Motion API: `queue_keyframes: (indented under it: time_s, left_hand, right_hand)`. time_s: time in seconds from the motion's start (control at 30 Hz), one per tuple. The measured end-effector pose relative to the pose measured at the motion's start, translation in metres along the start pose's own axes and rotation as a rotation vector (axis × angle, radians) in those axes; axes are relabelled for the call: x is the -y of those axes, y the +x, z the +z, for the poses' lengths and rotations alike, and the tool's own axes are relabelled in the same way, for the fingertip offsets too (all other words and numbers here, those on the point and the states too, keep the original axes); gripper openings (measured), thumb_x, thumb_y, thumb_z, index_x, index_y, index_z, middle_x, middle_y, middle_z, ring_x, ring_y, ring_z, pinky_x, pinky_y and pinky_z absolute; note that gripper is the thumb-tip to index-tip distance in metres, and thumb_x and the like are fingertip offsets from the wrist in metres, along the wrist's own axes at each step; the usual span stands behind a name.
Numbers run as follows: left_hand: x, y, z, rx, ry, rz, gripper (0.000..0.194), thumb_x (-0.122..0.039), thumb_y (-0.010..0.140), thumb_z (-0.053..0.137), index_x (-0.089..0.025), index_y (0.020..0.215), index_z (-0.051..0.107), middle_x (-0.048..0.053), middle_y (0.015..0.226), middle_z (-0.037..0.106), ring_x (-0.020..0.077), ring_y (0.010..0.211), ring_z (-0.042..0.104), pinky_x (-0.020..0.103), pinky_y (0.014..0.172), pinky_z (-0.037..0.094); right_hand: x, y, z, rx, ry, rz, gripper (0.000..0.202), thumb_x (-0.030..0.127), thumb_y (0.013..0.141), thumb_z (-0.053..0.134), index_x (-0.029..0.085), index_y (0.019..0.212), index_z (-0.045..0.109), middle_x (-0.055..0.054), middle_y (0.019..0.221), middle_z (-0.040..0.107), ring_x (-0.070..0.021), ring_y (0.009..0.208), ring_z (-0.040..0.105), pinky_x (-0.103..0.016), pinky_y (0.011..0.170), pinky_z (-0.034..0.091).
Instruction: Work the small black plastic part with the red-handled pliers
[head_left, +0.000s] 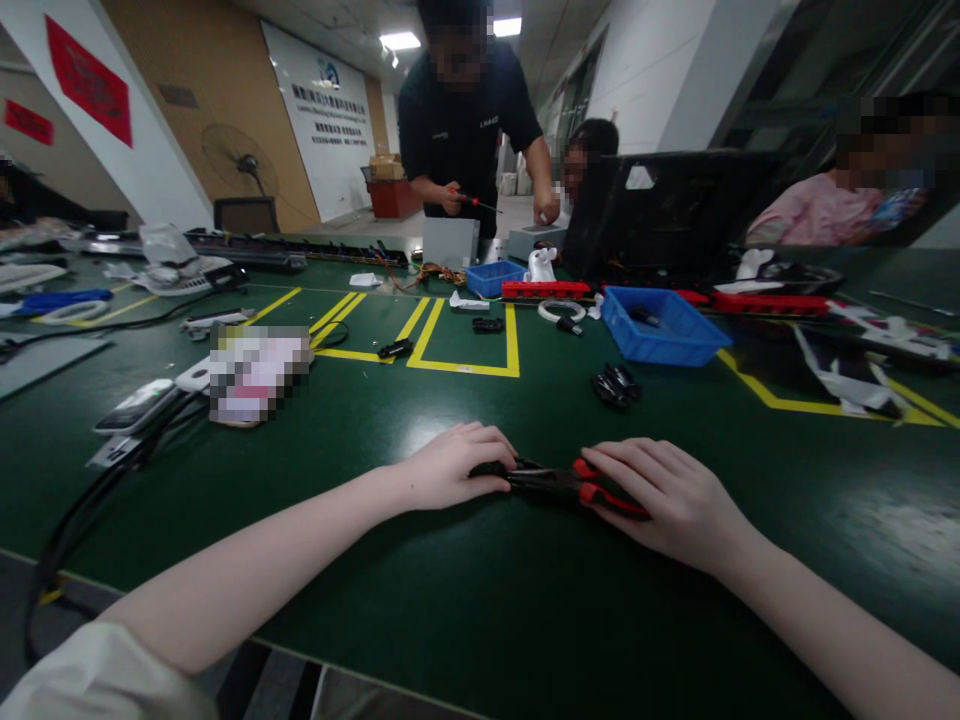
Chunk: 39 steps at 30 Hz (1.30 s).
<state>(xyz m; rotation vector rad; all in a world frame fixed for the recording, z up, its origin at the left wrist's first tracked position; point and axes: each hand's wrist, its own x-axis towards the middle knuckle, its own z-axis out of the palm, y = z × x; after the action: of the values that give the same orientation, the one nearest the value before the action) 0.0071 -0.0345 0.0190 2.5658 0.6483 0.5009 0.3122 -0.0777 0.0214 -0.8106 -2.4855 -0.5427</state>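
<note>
My right hand (pixel 660 490) is closed round the red handles of a pair of pliers (pixel 551 478), whose dark jaws point left. My left hand (pixel 454 467) pinches a small black piece (pixel 491 469) right at the tips of the jaws. The fingers cover much of that piece, so its kind does not show. Both hands are low over the green table (pixel 450 580), near its front edge. Beyond the right hand lies a small bundle of black cable-like parts (pixel 616 385).
A blue tray (pixel 664 340) with dark items stands back right, and a smaller blue tray (pixel 495 277) sits farther back. Phone-like devices (pixel 259 375) and black cables (pixel 97 490) lie left. Across the table a person (pixel 472 120) holds a screwdriver (pixel 478 202) beside a grey box (pixel 450 242).
</note>
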Motion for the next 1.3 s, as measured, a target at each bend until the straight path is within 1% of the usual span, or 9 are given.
queue_keyframes:
  time_s: [0.23, 0.37, 0.5, 0.73, 0.97, 1.1, 1.3]
  left_hand:
    - [0.0010, -0.0007, -0.0004, 0.009, 0.009, 0.004, 0.016, -0.027, 0.094, 0.063, -0.020, 0.108, 0.062, 0.007, 0.121, 0.063, 0.0219, 0.112, 0.059, 0.039, 0.100, 0.043]
    - [0.0028, -0.0007, 0.0018, -0.005, -0.003, 0.007, 0.017, -0.027, 0.093, 0.063, -0.020, 0.108, 0.062, 0.007, 0.120, 0.063, 0.0221, 0.112, 0.059, 0.038, 0.099, 0.044]
    - [0.0029, -0.0008, 0.0029, -0.017, -0.006, 0.005, 0.018, -0.029, 0.093, 0.064, -0.020, 0.108, 0.061, 0.007, 0.119, 0.063, 0.0224, 0.111, 0.060, 0.039, 0.100, 0.044]
    - [0.0021, -0.0020, 0.0035, -0.018, 0.013, 0.008, 0.018, -0.029, 0.093, 0.064, -0.020, 0.109, 0.061, 0.007, 0.122, 0.061, 0.0227, 0.114, 0.059, 0.040, 0.100, 0.044]
    - [0.0019, -0.0023, 0.0044, -0.021, 0.025, 0.012, 0.018, -0.029, 0.093, 0.064, -0.021, 0.109, 0.061, 0.007, 0.126, 0.061, 0.0226, 0.115, 0.058, 0.041, 0.101, 0.043]
    - [0.0008, -0.0021, 0.0031, -0.016, 0.027, 0.005, 0.018, -0.029, 0.093, 0.063, -0.021, 0.109, 0.061, 0.006, 0.124, 0.062, 0.0222, 0.113, 0.059, 0.040, 0.100, 0.043]
    - [0.0035, -0.0018, 0.0036, -0.011, 0.023, 0.008, 0.018, -0.030, 0.094, 0.063, -0.021, 0.109, 0.061, 0.006, 0.122, 0.063, 0.0218, 0.113, 0.059, 0.039, 0.100, 0.043]
  right_hand:
    - [0.0003, -0.0015, -0.0008, -0.009, -0.072, -0.034, 0.043, 0.022, 0.085, 0.065, 0.016, 0.128, 0.060, -0.012, 0.112, 0.071, -0.0237, 0.097, 0.065, -0.036, 0.081, 0.052]
    - [-0.0008, -0.0011, 0.0000, -0.019, -0.075, -0.047, 0.039, 0.024, 0.086, 0.065, 0.013, 0.124, 0.061, -0.013, 0.110, 0.071, -0.0234, 0.094, 0.065, -0.036, 0.079, 0.053]
    - [-0.0017, -0.0007, 0.0025, -0.004, 0.002, -0.025, 0.037, 0.028, 0.088, 0.064, 0.013, 0.121, 0.061, -0.013, 0.107, 0.071, -0.0222, 0.093, 0.066, -0.035, 0.078, 0.055]
    - [-0.0012, -0.0025, 0.0039, 0.083, 0.168, 0.058, 0.039, 0.033, 0.087, 0.064, 0.015, 0.121, 0.061, -0.011, 0.108, 0.070, -0.0197, 0.090, 0.068, -0.033, 0.076, 0.059]
    - [-0.0029, -0.0032, 0.0035, 0.116, 0.192, 0.090, 0.040, 0.036, 0.087, 0.064, 0.018, 0.122, 0.061, -0.010, 0.108, 0.071, -0.0206, 0.093, 0.069, -0.034, 0.078, 0.059]
    - [-0.0037, -0.0026, 0.0031, 0.100, 0.152, 0.073, 0.041, 0.037, 0.087, 0.064, 0.017, 0.122, 0.061, -0.011, 0.109, 0.070, -0.0211, 0.094, 0.068, -0.035, 0.079, 0.058]
    - [-0.0058, -0.0024, -0.0016, 0.012, 0.057, 0.035, 0.044, 0.034, 0.086, 0.066, 0.016, 0.125, 0.058, -0.011, 0.110, 0.069, -0.0218, 0.097, 0.065, -0.035, 0.081, 0.055]
